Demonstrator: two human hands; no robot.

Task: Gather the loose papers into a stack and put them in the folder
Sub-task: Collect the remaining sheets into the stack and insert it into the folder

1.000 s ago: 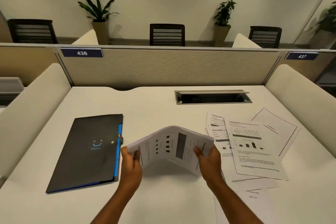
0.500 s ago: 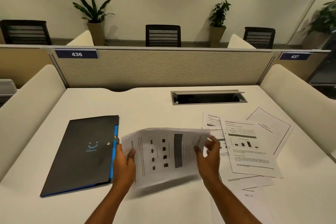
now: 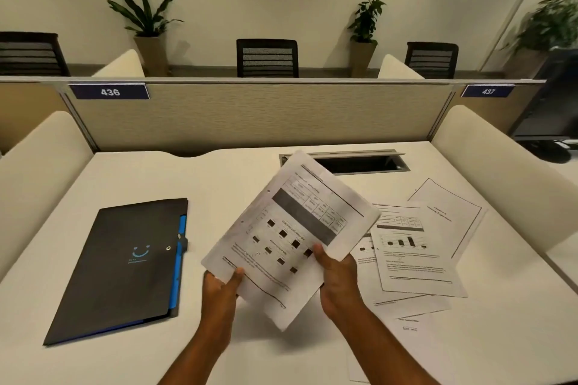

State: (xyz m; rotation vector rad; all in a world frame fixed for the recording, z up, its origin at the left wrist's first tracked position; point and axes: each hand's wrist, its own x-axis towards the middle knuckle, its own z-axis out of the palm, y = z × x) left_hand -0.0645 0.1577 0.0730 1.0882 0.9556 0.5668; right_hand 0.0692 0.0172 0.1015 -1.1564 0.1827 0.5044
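The white desk [image 3: 237,184] carried everything you needed: the black folder [image 3: 125,266] lay closed near its left edge, long axis running from the near-left corner toward the back, its blue tabbed edge [image 3: 179,259] facing your hands. On the opposite side, toward the right edge, the loose printed sheets [image 3: 416,247] were fanned out and overlapping, one outlined page [image 3: 450,212] furthest back and another sheet [image 3: 409,325] nearest you, partly out of the picture. Between those two groups you held a few printed pages [image 3: 291,234] lifted off the desk, tilted so that their long axis ran diagonally, one corner pointing toward the cable hatch [image 3: 356,162] at the back. Your left hand [image 3: 222,287] pinched the lower left corner of that held bundle, thumb on top; your right hand [image 3: 336,278] gripped its lower right edge, thumb over the print and fingers curled beneath. The relation that mattered: the sheets not yet collected lay just to the right of your right hand, well apart from the folder, so I judge that hand was the nearer one for picking them up while the left steadied the bundle. The folder sat just beside your left hand, which I think suited it for opening the cover afterwards.
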